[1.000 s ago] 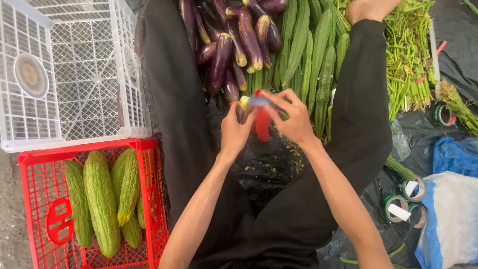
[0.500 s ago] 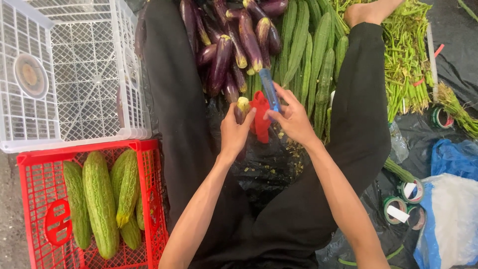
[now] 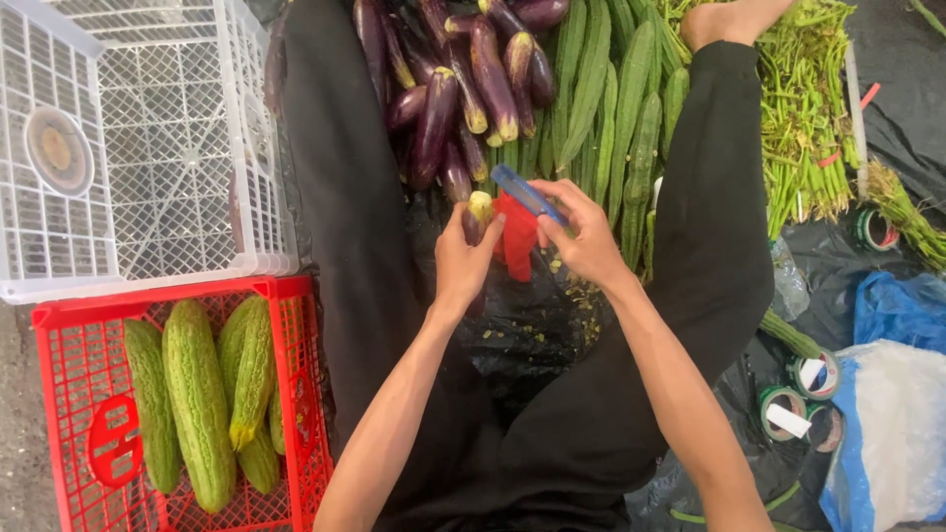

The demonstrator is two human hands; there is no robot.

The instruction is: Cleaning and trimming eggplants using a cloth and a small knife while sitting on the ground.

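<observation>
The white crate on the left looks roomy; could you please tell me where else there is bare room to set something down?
The white crate holds only a round disc; most of its floor is bare. The red crate has a free strip left of the bitter gourds. Between the hands, left hand and right hand, and around the eggplants and greens, it is crowded.

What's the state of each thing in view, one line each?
Left hand: gripping an eggplant, cut end up.
Right hand: holding a blue-handled tool at that end.
White crate: empty of produce.
Red crate: holding bitter gourds.
Eggplant pile: heaped, uncut.
Tape rolls: lying flat.
</observation>
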